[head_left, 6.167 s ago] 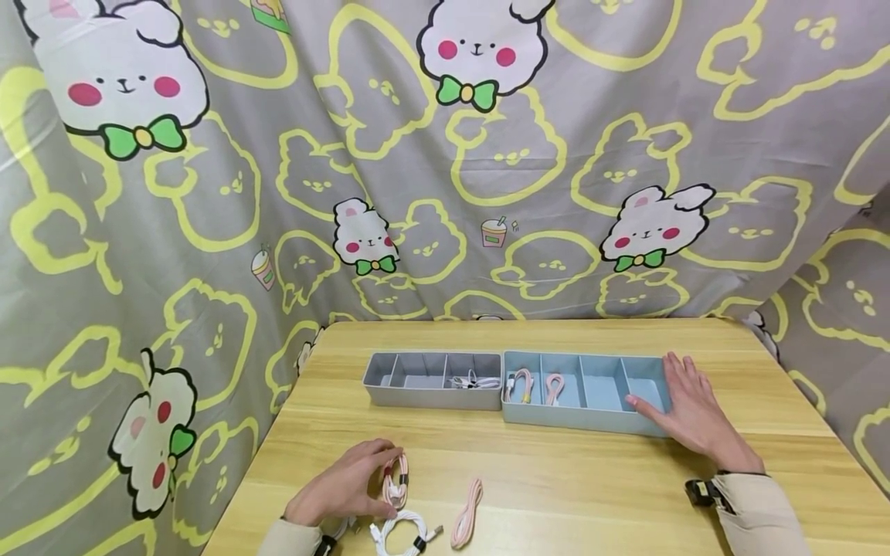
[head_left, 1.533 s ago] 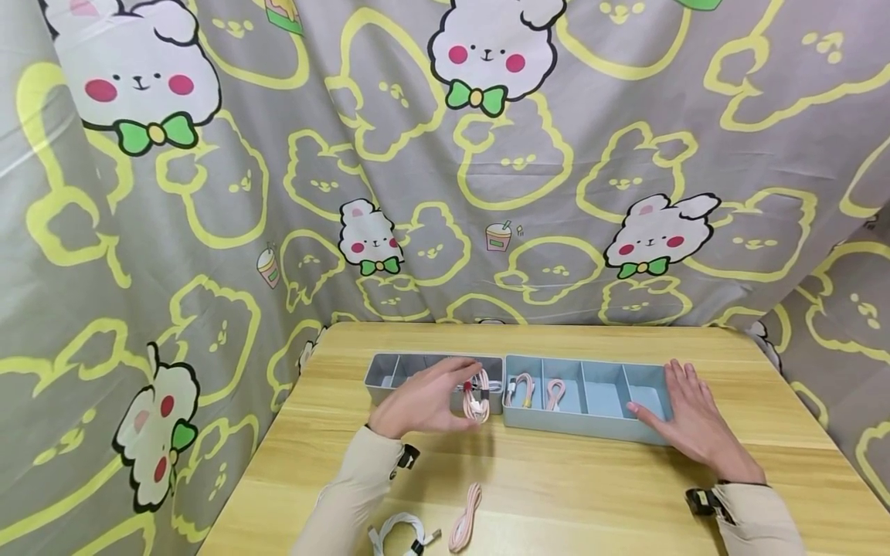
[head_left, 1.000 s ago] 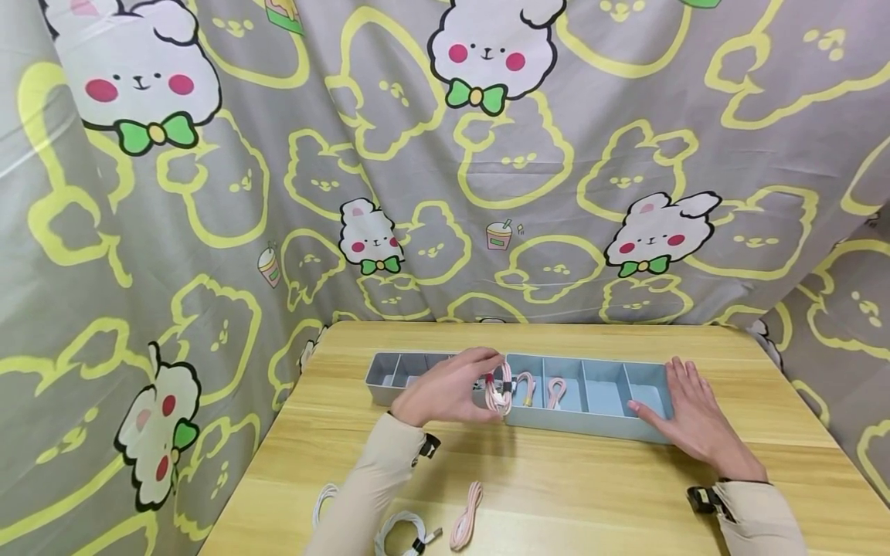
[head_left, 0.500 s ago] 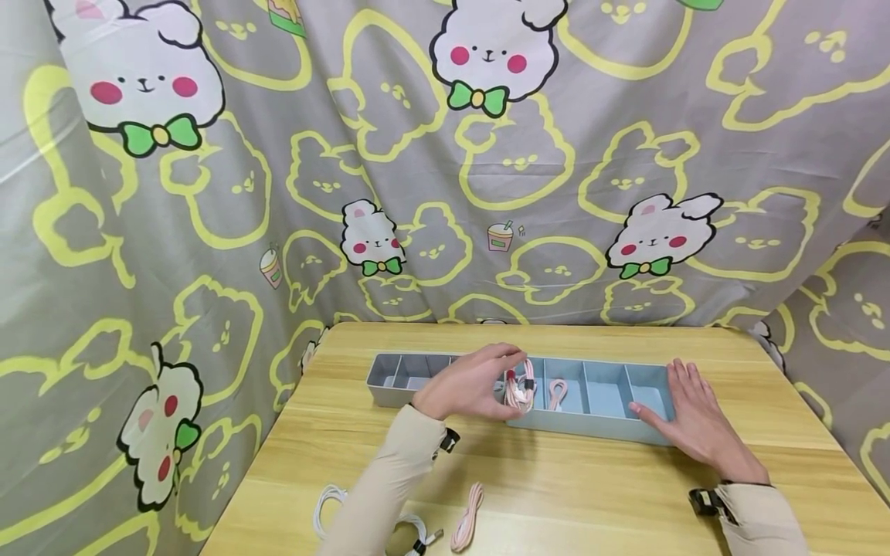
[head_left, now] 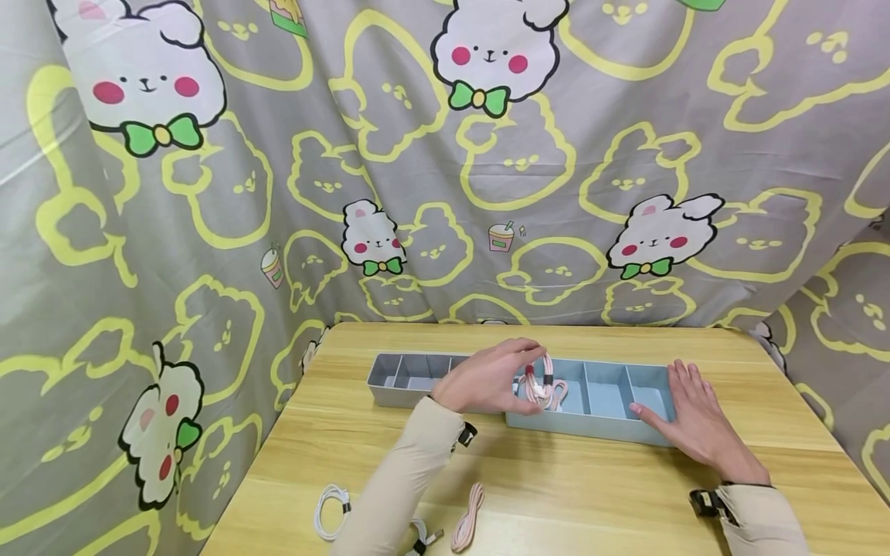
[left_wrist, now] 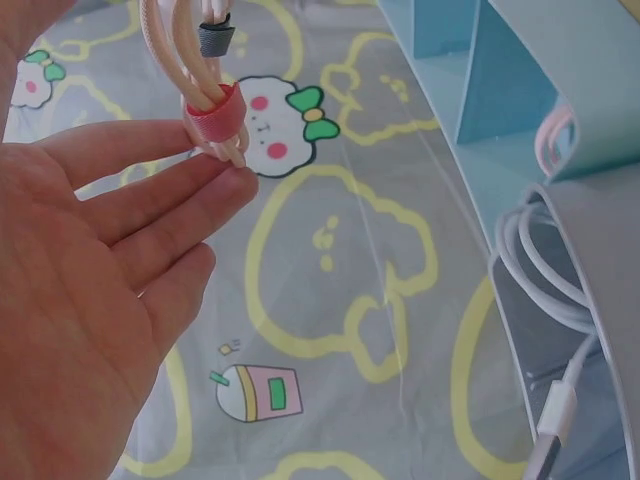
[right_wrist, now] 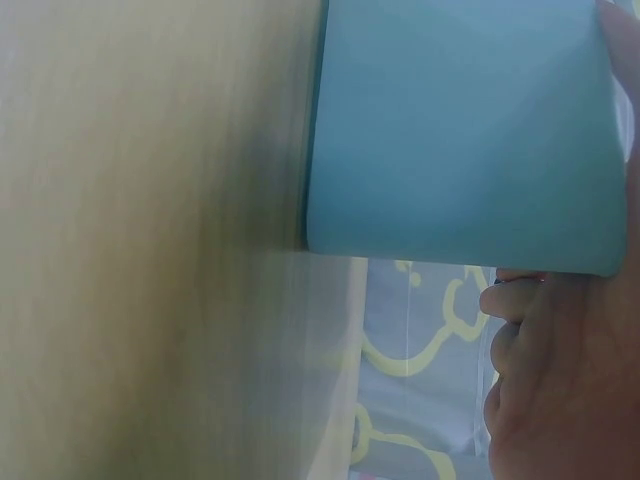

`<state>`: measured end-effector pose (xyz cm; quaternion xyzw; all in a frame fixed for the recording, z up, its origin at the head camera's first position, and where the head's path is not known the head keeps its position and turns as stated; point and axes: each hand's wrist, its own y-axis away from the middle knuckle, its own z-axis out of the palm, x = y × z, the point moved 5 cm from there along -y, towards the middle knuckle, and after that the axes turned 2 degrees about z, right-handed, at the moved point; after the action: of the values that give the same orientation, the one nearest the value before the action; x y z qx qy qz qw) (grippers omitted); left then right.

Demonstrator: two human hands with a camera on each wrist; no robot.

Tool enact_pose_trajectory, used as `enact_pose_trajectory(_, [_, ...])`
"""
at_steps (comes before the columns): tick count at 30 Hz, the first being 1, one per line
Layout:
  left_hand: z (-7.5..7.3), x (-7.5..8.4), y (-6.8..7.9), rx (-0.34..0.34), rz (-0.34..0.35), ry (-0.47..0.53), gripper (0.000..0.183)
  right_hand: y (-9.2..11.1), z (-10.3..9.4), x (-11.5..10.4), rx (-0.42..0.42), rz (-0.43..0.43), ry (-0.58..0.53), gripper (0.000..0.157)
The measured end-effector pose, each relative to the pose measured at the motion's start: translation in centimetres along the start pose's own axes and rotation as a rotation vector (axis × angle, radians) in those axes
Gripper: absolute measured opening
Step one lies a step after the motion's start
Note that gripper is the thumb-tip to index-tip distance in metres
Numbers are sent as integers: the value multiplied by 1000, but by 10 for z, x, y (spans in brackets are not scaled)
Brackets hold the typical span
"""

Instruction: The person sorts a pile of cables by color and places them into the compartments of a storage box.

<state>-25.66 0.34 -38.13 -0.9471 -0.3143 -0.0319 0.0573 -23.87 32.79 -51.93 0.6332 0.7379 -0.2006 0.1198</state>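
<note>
My left hand (head_left: pixel 490 378) holds a coiled pink-and-white charging cable (left_wrist: pixel 185 50) between fingers and thumb, above the left part of the blue divided box (head_left: pixel 591 423). A red tie (left_wrist: pixel 217 115) and a dark tie (left_wrist: pixel 216 38) bind the coil. In the head view it overlaps a small pink cable (head_left: pixel 560 394) lying in the box. My right hand (head_left: pixel 705 425) rests on the right end of the blue box, thumb over the front rim and fingers extended along the end. The right wrist view shows the box's end wall (right_wrist: pixel 465 130) beside that hand.
A grey divided box (head_left: pixel 396 395) adjoins the blue one on the left, with a white cable (left_wrist: pixel 540 265) inside. On the wooden table (head_left: pixel 591 494) nearer me lie a pink cable (head_left: pixel 468 517), a white coil (head_left: pixel 332 512) and another white cable (head_left: pixel 420 537), partly behind my left sleeve.
My left hand has carried the pink-and-white cable up from the table, past the grey box, and rightward over the blue box. My right hand has stayed on the blue box's end.
</note>
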Motion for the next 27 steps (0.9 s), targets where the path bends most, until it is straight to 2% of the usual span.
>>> enact_pose_trajectory(13, [2,9,-19,-9,46,-15,87,0,1,1,4,-2,-3,108])
enact_pose_trajectory(27, [14,18,-41,-43,58,4,87,0,1,1,6,8,0,109])
